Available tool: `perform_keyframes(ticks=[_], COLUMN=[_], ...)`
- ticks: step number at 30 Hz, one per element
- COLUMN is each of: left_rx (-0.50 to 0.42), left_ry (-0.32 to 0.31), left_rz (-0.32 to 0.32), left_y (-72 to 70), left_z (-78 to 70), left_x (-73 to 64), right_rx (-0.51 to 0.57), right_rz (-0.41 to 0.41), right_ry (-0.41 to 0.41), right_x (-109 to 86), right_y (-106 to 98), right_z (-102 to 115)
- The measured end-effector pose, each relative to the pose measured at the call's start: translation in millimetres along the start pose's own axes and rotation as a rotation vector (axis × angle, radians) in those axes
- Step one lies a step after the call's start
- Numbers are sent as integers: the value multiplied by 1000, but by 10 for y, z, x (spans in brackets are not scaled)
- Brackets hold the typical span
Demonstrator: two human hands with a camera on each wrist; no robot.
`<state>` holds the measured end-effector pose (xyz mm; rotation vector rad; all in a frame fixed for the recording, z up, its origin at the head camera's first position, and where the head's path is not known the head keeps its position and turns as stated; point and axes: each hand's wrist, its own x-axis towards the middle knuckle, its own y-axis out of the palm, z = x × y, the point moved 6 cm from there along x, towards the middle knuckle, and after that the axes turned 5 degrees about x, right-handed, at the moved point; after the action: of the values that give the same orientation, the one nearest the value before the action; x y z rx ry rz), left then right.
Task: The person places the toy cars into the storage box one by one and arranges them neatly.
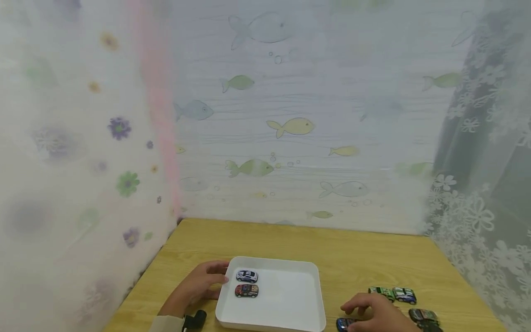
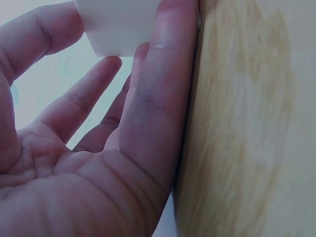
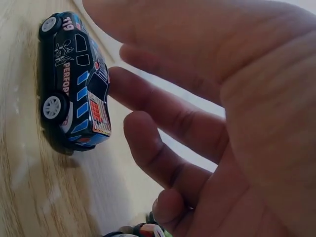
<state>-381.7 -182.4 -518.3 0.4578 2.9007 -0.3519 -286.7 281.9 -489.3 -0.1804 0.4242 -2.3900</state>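
My left hand (image 1: 202, 282) is at the left wall of a white tray (image 1: 290, 295), its fingertips touching the outside of the rim. In the left wrist view the fingers (image 2: 79, 101) are spread, close to the pale tray wall (image 2: 118, 29). Inside the tray stand a white-and-blue toy car (image 1: 247, 276) and a red-and-dark toy car (image 1: 246, 291). Over to the right, my right hand (image 1: 379, 316) hovers around a black-and-blue toy car (image 3: 74, 84) on the table. Its fingers are loosely bent, with gaps showing between most of them and the car.
Beyond the right hand are a green toy car (image 1: 382, 293), a blue-white-green one (image 1: 404, 295) and a dark greenish one (image 1: 423, 316). A black cylindrical object (image 1: 200, 318) is at the left wrist. Patterned curtains (image 1: 290, 184) surround the wooden table (image 1: 348, 251).
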Motion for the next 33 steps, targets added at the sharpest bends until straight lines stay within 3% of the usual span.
perform_keyframes(ticks=[5,12,23,33], left_rx=[-6,0,9,1], left_ry=[1,-1,19,29], left_rz=[3,9,25,35], left_y=[-20,-6,-31,-15], left_z=[4,1,-53,-23], left_x=[3,21,-13,-12], right_rx=[61,47,-148,-174], right_rz=[20,0,-54,-64], right_ry=[37,100,138,150], right_x=[2,-49,-25,-6], right_y=[43,19,-16,7], right_z=[12,-30,15,27])
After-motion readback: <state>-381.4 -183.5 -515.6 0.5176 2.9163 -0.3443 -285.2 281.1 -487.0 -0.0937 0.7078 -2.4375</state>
